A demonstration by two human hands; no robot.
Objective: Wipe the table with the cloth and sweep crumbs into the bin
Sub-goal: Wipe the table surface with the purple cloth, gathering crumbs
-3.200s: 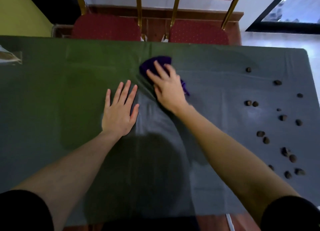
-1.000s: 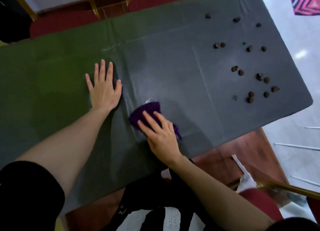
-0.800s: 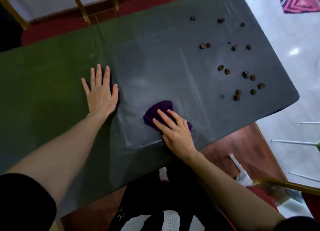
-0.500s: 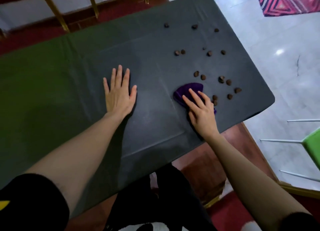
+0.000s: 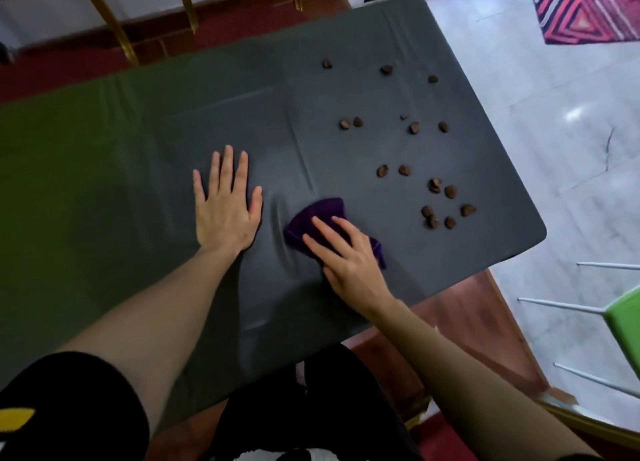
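Note:
A purple cloth (image 5: 317, 216) lies bunched on the dark table cover (image 5: 138, 142), near the front edge. My right hand (image 5: 346, 253) presses flat on top of it, fingers spread over the fabric. My left hand (image 5: 225, 206) rests flat and open on the cover just left of the cloth, holding nothing. Several brown crumbs (image 5: 433, 197) are scattered over the right end of the table, to the right of and beyond the cloth. No bin is in view.
The table's right end (image 5: 533, 218) drops off to a white tiled floor. A green chair with white legs (image 5: 623, 322) stands at the right. Gold chair legs (image 5: 117, 28) rise behind the table. A patterned rug (image 5: 585, 14) lies far right.
My right hand has slid the cloth back left, away from the crumbs and closer to my left hand. The left hand has stayed flat on the cover.

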